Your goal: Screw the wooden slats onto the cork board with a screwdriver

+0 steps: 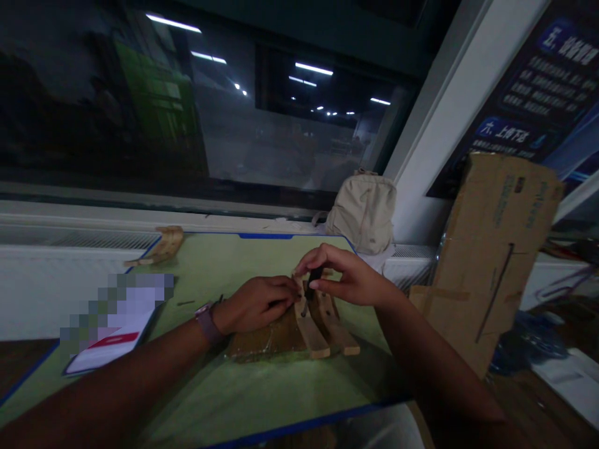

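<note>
My right hand pinches the black handle of a screwdriver, which slants down to a curved wooden piece. The tip meets the wood near a dark spot, too small to make out. My left hand, a watch on its wrist, has its fingers closed against the left edge of the same piece. A second curved wooden piece, with dark holes, lies just to the right. Under the left hand and the wood is a brown slab wrapped in shiny film.
Another curved wooden part rests at the far left corner of the green tabletop. A white-and-red booklet lies at left. A beige backpack stands behind, and tall cardboard leans at right beside blue plastic bottles.
</note>
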Tool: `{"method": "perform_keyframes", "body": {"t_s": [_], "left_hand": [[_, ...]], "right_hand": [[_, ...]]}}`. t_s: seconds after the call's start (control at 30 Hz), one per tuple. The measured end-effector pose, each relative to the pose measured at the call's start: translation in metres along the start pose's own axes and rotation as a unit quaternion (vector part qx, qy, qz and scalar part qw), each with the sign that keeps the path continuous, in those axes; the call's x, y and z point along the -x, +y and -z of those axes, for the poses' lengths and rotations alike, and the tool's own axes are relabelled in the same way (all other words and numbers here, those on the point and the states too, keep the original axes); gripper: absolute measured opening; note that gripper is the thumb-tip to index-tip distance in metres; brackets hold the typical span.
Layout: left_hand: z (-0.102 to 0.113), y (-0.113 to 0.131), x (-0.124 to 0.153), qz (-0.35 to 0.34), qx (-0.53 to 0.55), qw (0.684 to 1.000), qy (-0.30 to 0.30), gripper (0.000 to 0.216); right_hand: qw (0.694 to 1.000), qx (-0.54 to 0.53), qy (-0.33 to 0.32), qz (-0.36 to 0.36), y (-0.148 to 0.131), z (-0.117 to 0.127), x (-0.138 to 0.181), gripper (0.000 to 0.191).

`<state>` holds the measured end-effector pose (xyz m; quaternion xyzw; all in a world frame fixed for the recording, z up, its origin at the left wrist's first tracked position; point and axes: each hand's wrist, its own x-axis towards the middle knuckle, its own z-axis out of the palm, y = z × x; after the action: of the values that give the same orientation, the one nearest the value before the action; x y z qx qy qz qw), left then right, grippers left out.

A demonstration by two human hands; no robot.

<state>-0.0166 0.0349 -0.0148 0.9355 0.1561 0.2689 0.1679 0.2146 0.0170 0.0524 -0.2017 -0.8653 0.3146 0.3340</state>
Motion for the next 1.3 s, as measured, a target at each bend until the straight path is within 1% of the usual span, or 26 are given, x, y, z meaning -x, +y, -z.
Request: {"method": "perform_keyframes", "body": {"t_s": [0.1,0.13,0.2,0.3,0.37,0.43,0.47,0.53,0.6,0.67,0.7,0.77,0.8,0.83,0.87,0.9,1.0,1.1,1.13,1.2,1.23,1.3], "left_hand": [[0.000,0.001,0.000,0.005,-0.010,1.000,0.003,0.022],[0.000,0.001,0.000,0.007,-0.015,1.000,0.004,0.022],[-0.001,0.001,0.000,0.011,-0.021,1.000,0.007,0.022],[-0.001,0.002,0.000,0.010,-0.015,1.000,0.007,0.022],[-0.001,0.003,0.001,0.012,-0.012,1.000,0.007,0.022],[0.000,0.003,0.001,0.016,-0.013,1.000,0.004,0.022],[0.000,0.003,0.001,0.017,-0.013,1.000,0.003,0.022],[0.000,0.003,0.001,0.015,-0.012,1.000,0.005,0.021],[-0.001,0.003,0.001,0.008,-0.014,1.000,0.012,0.021],[-0.001,0.004,0.001,0.006,-0.016,1.000,0.014,0.021],[-0.001,0.004,0.001,0.007,-0.016,1.000,0.011,0.022],[-0.001,0.005,0.001,0.011,-0.016,1.000,0.006,0.022],[-0.001,0.006,0.001,0.012,-0.014,1.000,0.004,0.022],[0.000,0.006,0.000,0.014,-0.014,1.000,0.005,0.022],[0.000,0.007,0.000,0.016,-0.014,1.000,0.003,0.022],[0.000,0.007,0.000,0.018,-0.015,1.000,0.001,0.023],[0.000,0.008,-0.001,0.021,-0.021,1.000,-0.004,0.024],[0.000,0.008,-0.001,0.025,-0.028,0.999,-0.003,0.024],[0.000,0.008,-0.001,0.028,-0.030,0.999,-0.002,0.024],[0.000,0.008,-0.001,0.031,-0.028,0.999,-0.003,0.023],[0.000,0.007,0.000,0.030,-0.024,0.999,-0.003,0.023],[0.000,0.006,0.000,0.023,-0.016,1.000,-0.002,0.024]], "right_hand": [[0.999,-0.041,0.024,0.011,0.004,-0.010,0.003,0.017],[0.997,-0.041,0.057,0.019,0.006,-0.015,0.006,0.020],[0.988,0.030,0.148,0.032,0.009,-0.025,0.011,0.022],[0.961,0.156,0.202,0.107,0.011,-0.033,0.013,0.031],[0.952,0.179,0.208,0.133,0.009,-0.031,0.012,0.027],[0.963,0.140,0.200,0.116,0.005,-0.028,0.010,0.013],[0.972,0.105,0.189,0.095,0.003,-0.028,0.010,0.008],[0.985,0.010,0.169,0.043,0.003,-0.029,0.011,0.007],[0.983,-0.080,0.167,0.004,0.007,-0.033,0.014,0.007],[0.971,-0.122,0.203,-0.005,0.014,-0.038,0.016,0.012],[0.966,-0.114,0.234,0.001,0.018,-0.041,0.017,0.016],[0.952,-0.055,0.299,0.034,0.025,-0.044,0.019,0.022],[0.946,-0.020,0.320,0.056,0.026,-0.045,0.020,0.024],[0.942,0.009,0.328,0.076,0.027,-0.045,0.022,0.024],[0.941,0.027,0.326,0.092,0.027,-0.046,0.023,0.025],[0.946,0.026,0.310,0.096,0.025,-0.048,0.024,0.025],[0.956,-0.051,0.281,0.067,0.017,-0.054,0.026,0.019],[0.948,-0.103,0.296,0.061,0.012,-0.059,0.025,0.019],[0.944,-0.096,0.309,0.068,0.012,-0.059,0.024,0.021],[0.937,-0.043,0.336,0.088,0.013,-0.057,0.025,0.027],[0.934,-0.006,0.342,0.097,0.014,-0.056,0.026,0.029],[0.936,0.049,0.334,0.102,0.014,-0.052,0.029,0.029]]}}
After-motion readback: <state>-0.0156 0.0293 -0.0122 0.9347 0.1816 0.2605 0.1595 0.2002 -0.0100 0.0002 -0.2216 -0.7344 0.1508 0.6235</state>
